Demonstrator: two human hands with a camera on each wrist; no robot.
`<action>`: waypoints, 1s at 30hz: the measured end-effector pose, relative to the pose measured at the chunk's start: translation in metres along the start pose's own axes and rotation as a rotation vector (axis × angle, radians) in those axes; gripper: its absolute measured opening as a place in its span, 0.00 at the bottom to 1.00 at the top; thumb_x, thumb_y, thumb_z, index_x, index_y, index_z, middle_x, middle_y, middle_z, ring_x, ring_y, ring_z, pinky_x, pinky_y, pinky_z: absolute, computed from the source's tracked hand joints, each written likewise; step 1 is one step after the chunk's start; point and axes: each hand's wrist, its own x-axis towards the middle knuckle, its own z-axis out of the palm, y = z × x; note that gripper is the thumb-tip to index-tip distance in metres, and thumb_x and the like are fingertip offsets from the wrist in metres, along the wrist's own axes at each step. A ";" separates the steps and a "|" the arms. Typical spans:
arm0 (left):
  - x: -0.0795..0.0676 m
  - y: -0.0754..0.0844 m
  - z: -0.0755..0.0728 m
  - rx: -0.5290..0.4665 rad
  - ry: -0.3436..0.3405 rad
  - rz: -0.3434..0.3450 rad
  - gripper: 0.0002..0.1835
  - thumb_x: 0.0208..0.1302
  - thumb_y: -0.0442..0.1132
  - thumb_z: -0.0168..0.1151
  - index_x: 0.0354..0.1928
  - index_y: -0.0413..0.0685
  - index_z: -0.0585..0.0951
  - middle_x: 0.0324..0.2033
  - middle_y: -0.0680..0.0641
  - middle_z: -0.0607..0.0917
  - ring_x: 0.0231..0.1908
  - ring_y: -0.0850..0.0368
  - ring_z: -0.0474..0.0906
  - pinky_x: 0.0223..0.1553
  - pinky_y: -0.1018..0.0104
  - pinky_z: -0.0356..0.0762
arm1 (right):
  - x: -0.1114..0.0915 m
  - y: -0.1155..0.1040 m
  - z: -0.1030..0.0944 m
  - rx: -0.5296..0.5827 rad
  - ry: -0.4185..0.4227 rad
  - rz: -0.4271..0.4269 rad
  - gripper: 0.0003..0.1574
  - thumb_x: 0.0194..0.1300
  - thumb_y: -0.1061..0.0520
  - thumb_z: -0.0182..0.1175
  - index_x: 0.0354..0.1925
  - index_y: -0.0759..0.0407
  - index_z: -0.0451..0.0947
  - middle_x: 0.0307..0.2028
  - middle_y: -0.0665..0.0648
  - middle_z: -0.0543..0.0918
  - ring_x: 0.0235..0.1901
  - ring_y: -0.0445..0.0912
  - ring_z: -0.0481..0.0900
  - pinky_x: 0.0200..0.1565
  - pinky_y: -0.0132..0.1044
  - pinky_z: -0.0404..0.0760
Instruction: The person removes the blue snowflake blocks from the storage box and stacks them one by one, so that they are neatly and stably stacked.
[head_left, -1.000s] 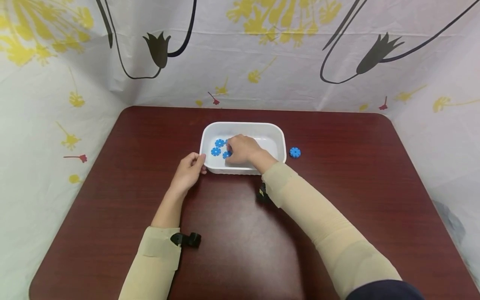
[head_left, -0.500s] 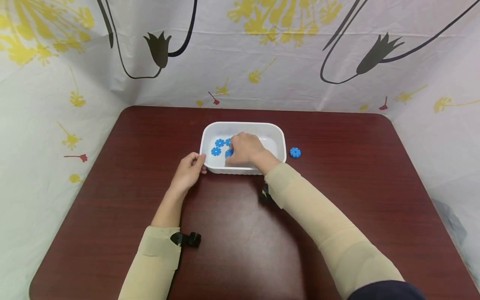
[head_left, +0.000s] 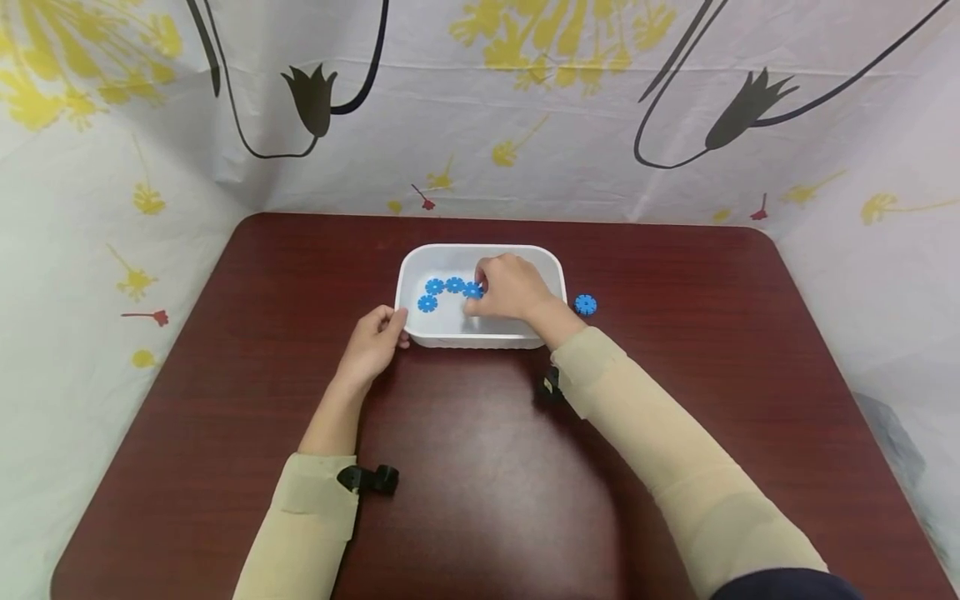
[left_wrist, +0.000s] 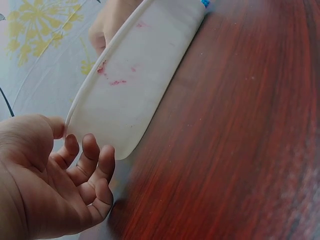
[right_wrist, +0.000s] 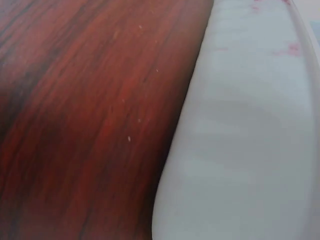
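Note:
In the head view, a white plastic tray (head_left: 480, 342) sits on the table with several blue notched snowflake discs (head_left: 435, 287) lying in its left half. My left hand (head_left: 371, 346) pinches the tray's front left corner; the left wrist view shows the thumb at the rim and the other fingers curled outside the wall. Reaching into the tray from the right, my right hand (head_left: 513, 287) holds a blue snowflake disc (head_left: 472, 290) between thumb and index finger. Its other fingertips are hidden behind the hand. The right wrist view shows the tray's outer wall (right_wrist: 235, 150) but not the hand.
Just outside the tray's right end lies another blue snowflake disc (head_left: 586, 305), possibly a small stack. The dark red wooden table (head_left: 675, 333) has rounded far corners. A patterned white cloth (head_left: 570, 167) hangs behind and beside it.
My right hand has moved right and slightly away inside the tray, and the disc at its fingers has shifted the same way, beside the upper discs. My left hand keeps its grip.

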 end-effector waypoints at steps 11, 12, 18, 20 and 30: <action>-0.001 0.000 -0.001 0.012 0.005 0.000 0.19 0.79 0.49 0.50 0.44 0.37 0.76 0.35 0.41 0.80 0.37 0.50 0.80 0.45 0.60 0.78 | -0.010 0.011 -0.012 0.026 0.056 -0.059 0.16 0.52 0.50 0.63 0.36 0.59 0.81 0.29 0.53 0.82 0.30 0.48 0.77 0.36 0.42 0.76; -0.001 0.000 -0.001 0.012 0.005 0.000 0.19 0.79 0.49 0.50 0.44 0.37 0.76 0.35 0.41 0.80 0.37 0.49 0.80 0.45 0.59 0.78 | -0.010 0.011 -0.012 0.024 0.022 -0.073 0.15 0.52 0.51 0.64 0.36 0.59 0.81 0.30 0.53 0.82 0.31 0.48 0.77 0.37 0.42 0.76; -0.002 0.000 0.000 0.003 -0.001 -0.003 0.19 0.79 0.49 0.50 0.44 0.37 0.76 0.35 0.41 0.80 0.38 0.49 0.81 0.47 0.58 0.78 | -0.010 0.006 -0.004 0.093 -0.253 -0.166 0.15 0.55 0.55 0.69 0.42 0.57 0.83 0.35 0.52 0.81 0.36 0.47 0.76 0.43 0.42 0.76; -0.001 0.000 -0.001 0.001 -0.002 0.002 0.19 0.79 0.49 0.50 0.44 0.36 0.76 0.35 0.41 0.80 0.38 0.49 0.81 0.47 0.58 0.78 | -0.009 0.003 0.000 0.092 -0.293 -0.187 0.16 0.56 0.57 0.71 0.44 0.57 0.84 0.36 0.53 0.82 0.37 0.47 0.76 0.45 0.42 0.76; 0.001 0.000 -0.001 -0.001 -0.008 0.006 0.19 0.79 0.48 0.51 0.45 0.35 0.77 0.34 0.41 0.80 0.37 0.50 0.80 0.43 0.61 0.78 | -0.003 -0.009 0.012 0.054 -0.384 -0.186 0.18 0.59 0.65 0.66 0.48 0.55 0.86 0.40 0.54 0.84 0.41 0.48 0.76 0.51 0.41 0.76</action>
